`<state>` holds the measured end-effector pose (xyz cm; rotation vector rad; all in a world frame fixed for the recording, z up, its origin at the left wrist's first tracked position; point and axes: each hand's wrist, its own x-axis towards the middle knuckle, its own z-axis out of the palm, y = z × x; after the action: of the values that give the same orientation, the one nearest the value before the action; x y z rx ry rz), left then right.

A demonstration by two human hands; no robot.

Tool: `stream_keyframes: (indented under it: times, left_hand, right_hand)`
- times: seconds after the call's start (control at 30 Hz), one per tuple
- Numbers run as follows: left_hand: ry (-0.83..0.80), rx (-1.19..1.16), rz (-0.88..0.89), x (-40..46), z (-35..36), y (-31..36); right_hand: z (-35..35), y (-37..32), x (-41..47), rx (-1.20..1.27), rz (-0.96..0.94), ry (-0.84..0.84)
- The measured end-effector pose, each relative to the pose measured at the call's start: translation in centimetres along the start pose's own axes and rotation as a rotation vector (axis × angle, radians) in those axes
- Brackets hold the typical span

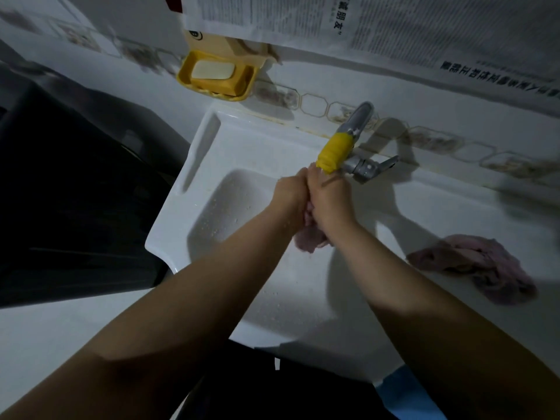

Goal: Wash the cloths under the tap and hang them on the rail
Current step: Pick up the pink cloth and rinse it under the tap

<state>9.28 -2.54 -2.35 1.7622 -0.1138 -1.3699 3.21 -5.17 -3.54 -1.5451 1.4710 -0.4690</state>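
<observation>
Over the white sink (212, 140), my left hand (289, 194) and my right hand (331, 198) are pressed together just below the tap (357, 140), whose spout is wrapped in yellow (335, 151). Both hands grip a pink cloth (309, 237); its lower end hangs out beneath the wrists. The part between the palms is hidden. A second pink cloth (478, 265) lies crumpled on the white counter to the right of the basin. No rail is in view.
A yellow soap dish (185, 75) with a pale soap bar (212, 70) hangs on the tiled wall at the sink's back left. Newspaper (378, 22) covers the wall above. A dark appliance (69, 189) stands to the left of the sink.
</observation>
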Motion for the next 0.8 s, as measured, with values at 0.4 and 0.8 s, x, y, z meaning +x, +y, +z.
stream_keyframes:
  times: [0.4, 0.8]
  left_hand:
    - [-0.163, 0.014, -0.078, -0.9, -0.2, 0.0]
    - [-0.466, -0.186, -0.037, -2.1, -3.5, 1.5]
  right_hand:
    - [-1.8, 1.7, 2.2, -0.046, 0.098, -0.114]
    - [-2.9, 4.2, -0.4, 0.496, 0.218, -0.265]
